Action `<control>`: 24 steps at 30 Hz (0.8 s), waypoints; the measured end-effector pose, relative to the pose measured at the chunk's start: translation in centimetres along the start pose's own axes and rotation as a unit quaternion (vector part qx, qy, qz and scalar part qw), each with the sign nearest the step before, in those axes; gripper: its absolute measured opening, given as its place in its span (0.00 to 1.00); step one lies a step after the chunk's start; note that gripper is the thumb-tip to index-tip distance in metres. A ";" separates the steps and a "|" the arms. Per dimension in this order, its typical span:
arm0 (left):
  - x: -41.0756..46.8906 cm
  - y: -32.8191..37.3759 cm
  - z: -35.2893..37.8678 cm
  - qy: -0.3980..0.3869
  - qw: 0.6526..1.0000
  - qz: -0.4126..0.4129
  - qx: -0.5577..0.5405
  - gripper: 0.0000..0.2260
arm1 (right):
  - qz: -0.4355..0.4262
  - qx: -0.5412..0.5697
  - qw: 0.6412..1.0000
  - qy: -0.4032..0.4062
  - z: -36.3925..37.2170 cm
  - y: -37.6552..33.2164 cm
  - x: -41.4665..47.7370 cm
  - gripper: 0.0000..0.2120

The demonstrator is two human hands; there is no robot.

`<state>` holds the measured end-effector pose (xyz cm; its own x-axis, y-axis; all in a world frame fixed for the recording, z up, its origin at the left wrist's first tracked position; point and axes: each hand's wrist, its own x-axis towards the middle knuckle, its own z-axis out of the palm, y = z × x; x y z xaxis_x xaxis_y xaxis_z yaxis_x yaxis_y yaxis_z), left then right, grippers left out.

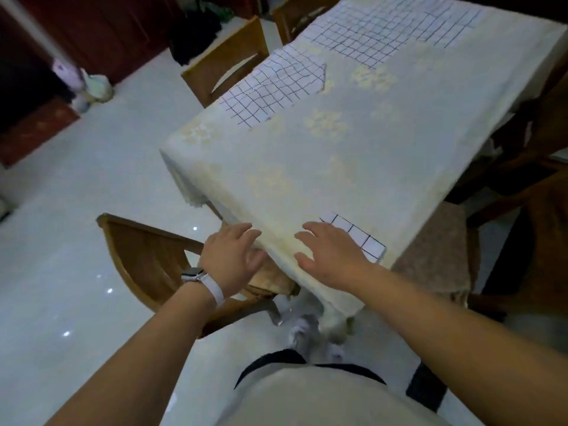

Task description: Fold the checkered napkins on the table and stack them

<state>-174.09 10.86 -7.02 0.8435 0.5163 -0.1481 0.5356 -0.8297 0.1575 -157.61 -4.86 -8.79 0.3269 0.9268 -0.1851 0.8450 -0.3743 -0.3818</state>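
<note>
A small folded white napkin with a dark grid [358, 238] lies at the near edge of the table, close to its near right corner, flat on the cream patterned tablecloth [307, 167]. The right hand [332, 256] lies palm down just beside it with fingers spread and straight, holding nothing; the back of the hand overlaps the napkin's left side, and I cannot tell whether it presses on the napkin or only on the cloth. The left hand [233, 256], with a white watch strap [209, 284] on its wrist, reaches the table's near edge with fingers loosely extended over the hanging cloth, gripping nothing that shows. Farther up the table, along its left side, a second checkered napkin [273, 90] lies loosely spread and rumpled, one corner turned in. Beyond it, at the far end, a large checkered napkin [384, 32] is laid open and flat. A wooden chair [147, 250] stands just left of the near corner, two more wooden chairs [227, 63] stand along the far left side, and a chair with a brownish cushion [436, 250] sits at the right. Around them is a glossy white floor [76, 210], with a red rug [33, 130] at the left.
</note>
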 end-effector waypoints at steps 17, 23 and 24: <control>-12.3 -15.4 -2.0 0.076 0.980 -0.183 -0.031 0.16 | -0.139 -0.041 0.988 -0.054 3.9 -19.9 7.7 0.22; -18.1 -27.8 -1.9 0.071 0.971 -0.223 -0.055 0.20 | -0.149 -0.088 0.984 -0.041 7.2 -31.0 11.3 0.21; -18.8 -29.9 -2.0 0.069 0.971 -0.222 -0.056 0.20 | -0.147 -0.099 0.983 -0.044 7.7 -32.7 12.0 0.20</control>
<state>-205.87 26.39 -6.98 0.5209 0.8484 -0.0945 0.8427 -0.4935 0.2150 -184.56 18.27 -5.47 0.0251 0.9844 -0.1740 0.9663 -0.0685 -0.2482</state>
